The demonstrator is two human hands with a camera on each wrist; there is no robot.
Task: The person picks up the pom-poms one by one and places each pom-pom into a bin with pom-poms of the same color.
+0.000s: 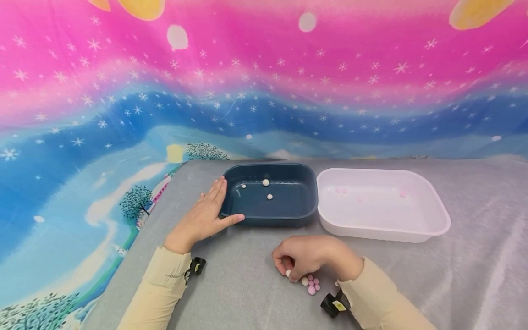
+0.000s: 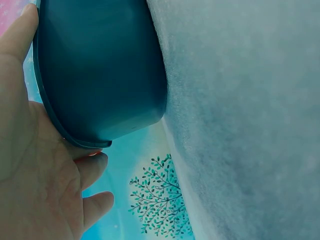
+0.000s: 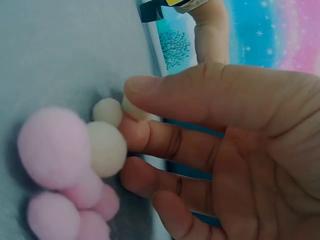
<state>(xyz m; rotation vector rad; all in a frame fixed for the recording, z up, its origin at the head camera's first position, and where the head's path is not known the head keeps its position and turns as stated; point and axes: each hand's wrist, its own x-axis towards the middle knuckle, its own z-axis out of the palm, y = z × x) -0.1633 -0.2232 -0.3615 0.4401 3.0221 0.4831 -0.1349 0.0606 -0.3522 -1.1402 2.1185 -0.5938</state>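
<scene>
My left hand (image 1: 202,217) rests against the left end of the dark blue tub (image 1: 270,222), fingers straight and thumb over the near rim. In the left wrist view the palm (image 2: 35,185) lies beside the tub's outer wall (image 2: 100,70). Low over the grey cloth, my right hand (image 1: 307,254) pinches a cream pom-pom (image 3: 134,107) between thumb and index finger. Two more cream pom-poms, one small (image 3: 107,112) and one larger (image 3: 107,149), sit right at its fingertips. Several pink pom-poms (image 3: 54,147) cluster beside them.
Three white pom-poms (image 1: 266,182) lie inside the dark blue tub. To its right stands a white tub (image 1: 426,229) with several pink pom-poms (image 1: 403,194) in it. A printed backdrop (image 1: 264,82) hangs behind the grey cloth (image 1: 239,284).
</scene>
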